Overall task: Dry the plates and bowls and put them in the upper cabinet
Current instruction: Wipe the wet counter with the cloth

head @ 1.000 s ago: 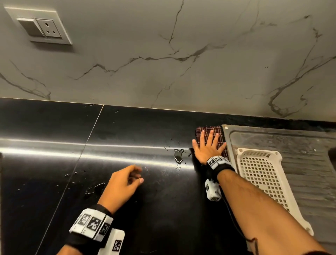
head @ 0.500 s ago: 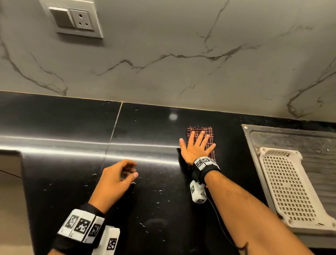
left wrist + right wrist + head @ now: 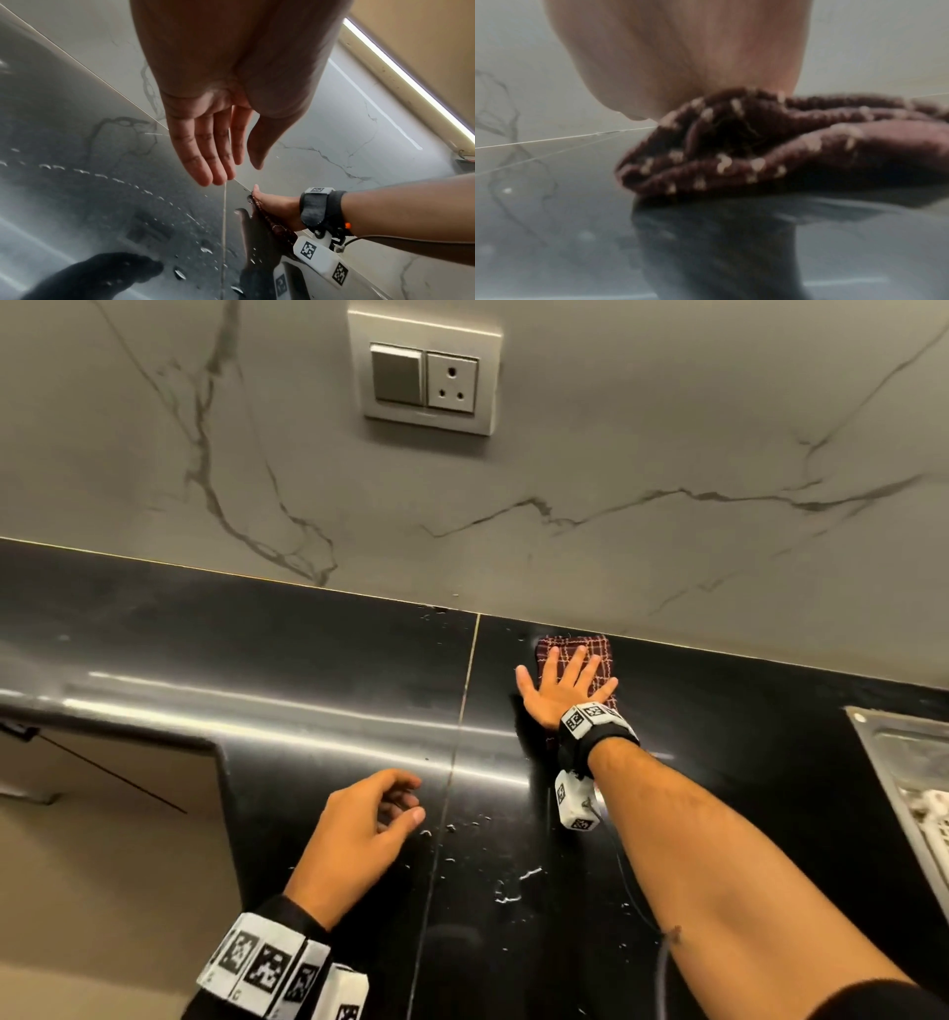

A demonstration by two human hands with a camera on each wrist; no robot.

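A dark red checked cloth lies on the black countertop close to the marble wall. My right hand presses flat on it with fingers spread straight. The right wrist view shows the folded cloth bunched under my palm. My left hand hovers over the counter nearer the front edge, fingers relaxed, holding nothing; the left wrist view shows its fingers nearly straight. No plates or bowls are in view.
Water drops are scattered on the counter between my arms. A steel sink drainboard with a white plastic rack is at the right edge. A switch and socket plate is on the wall. The counter ends at the left.
My right hand has slid the cloth left and back along the counter, away from the drainboard toward the wall. The left hand has stayed hovering. The view has shifted left.
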